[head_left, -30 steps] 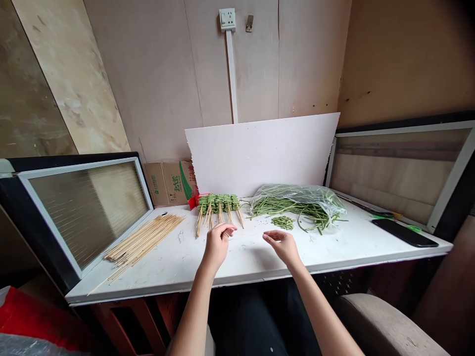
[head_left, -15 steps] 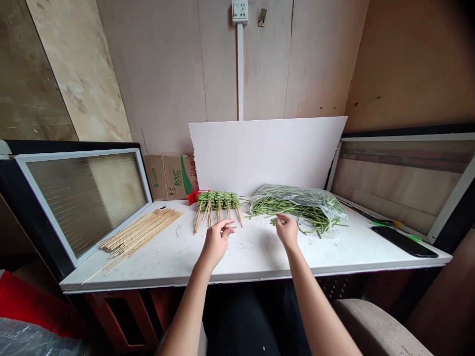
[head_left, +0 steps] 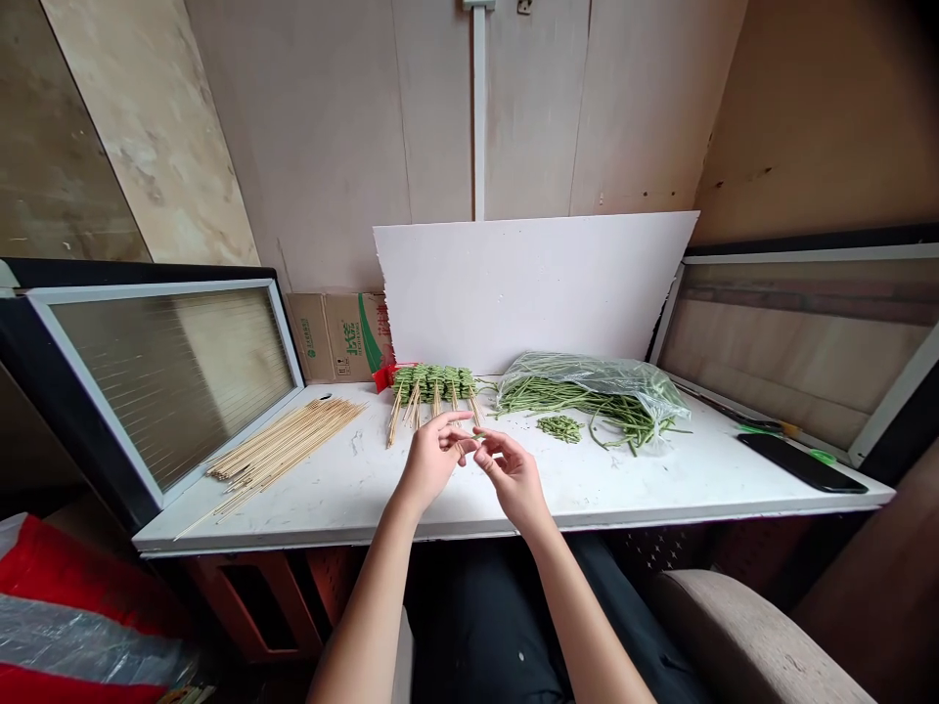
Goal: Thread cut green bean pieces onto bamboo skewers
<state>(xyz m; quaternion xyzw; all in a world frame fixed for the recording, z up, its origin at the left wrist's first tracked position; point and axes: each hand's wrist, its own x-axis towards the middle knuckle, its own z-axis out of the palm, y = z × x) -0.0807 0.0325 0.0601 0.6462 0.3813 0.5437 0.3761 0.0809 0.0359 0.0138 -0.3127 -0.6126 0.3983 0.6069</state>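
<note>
My left hand (head_left: 429, 457) pinches a thin bamboo skewer (head_left: 461, 449) over the middle of the white table (head_left: 660, 484). Close to its right, my right hand (head_left: 514, 473) has its fingertips pinched on a small green bean piece at the skewer. Behind the hands lies a row of finished bean skewers (head_left: 432, 387). A small heap of cut bean pieces (head_left: 559, 426) sits to the right, in front of a clear plastic bag of long green beans (head_left: 591, 393).
A pile of bare bamboo skewers (head_left: 283, 452) lies at the table's left. A black phone (head_left: 801, 462) rests at the right edge. A white board (head_left: 528, 288) leans on the wall, with a cardboard box (head_left: 337, 336) beside it. Framed glass panels stand on both sides.
My right hand went out to the heap of cut bean pieces, then came back left to meet my left hand at the skewer. The camera view has shifted slightly.
</note>
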